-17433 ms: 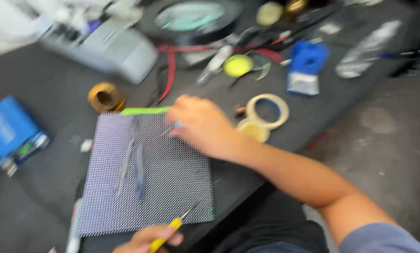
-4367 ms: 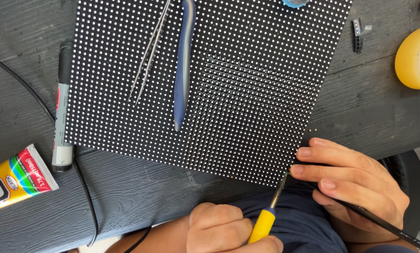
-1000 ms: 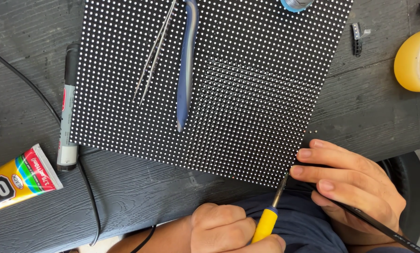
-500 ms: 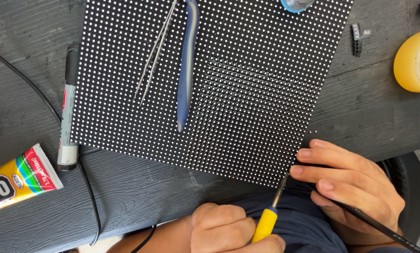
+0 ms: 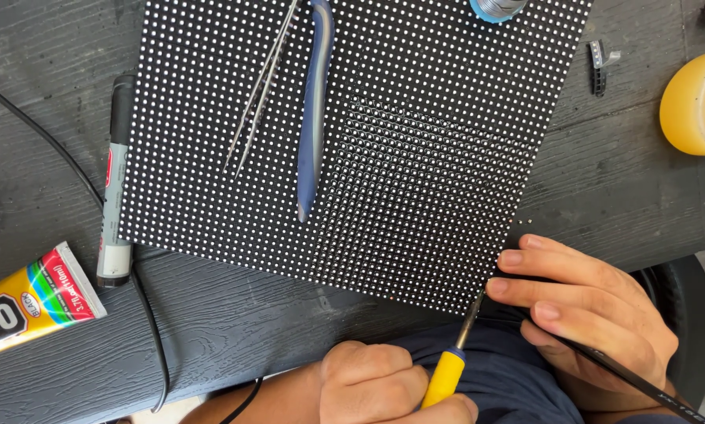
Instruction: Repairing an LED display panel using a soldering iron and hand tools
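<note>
A black panel [image 5: 415, 180] studded with rows of small white dots lies flat on the dark wooden table [image 5: 619, 196]. My left hand [image 5: 372, 385], at the bottom centre, grips a yellow-handled tool [image 5: 444, 378] whose metal tip touches the panel's near right corner. To its right, my right hand [image 5: 596, 314] has its fingertips resting on that same corner. A thin black rod [image 5: 643, 382] runs out from under those fingers toward the lower right. Silver tweezers [image 5: 258, 86] and a blue-handled tool [image 5: 314, 110] rest on top of the panel.
A grey marker [image 5: 115, 180] lies along the panel's left edge, with a black cable [image 5: 152, 330] running beneath it. A yellow glue tube [image 5: 30, 302] sits at the far left. At the far right stand a yellow container [image 5: 698, 98] and a small black clip [image 5: 598, 63].
</note>
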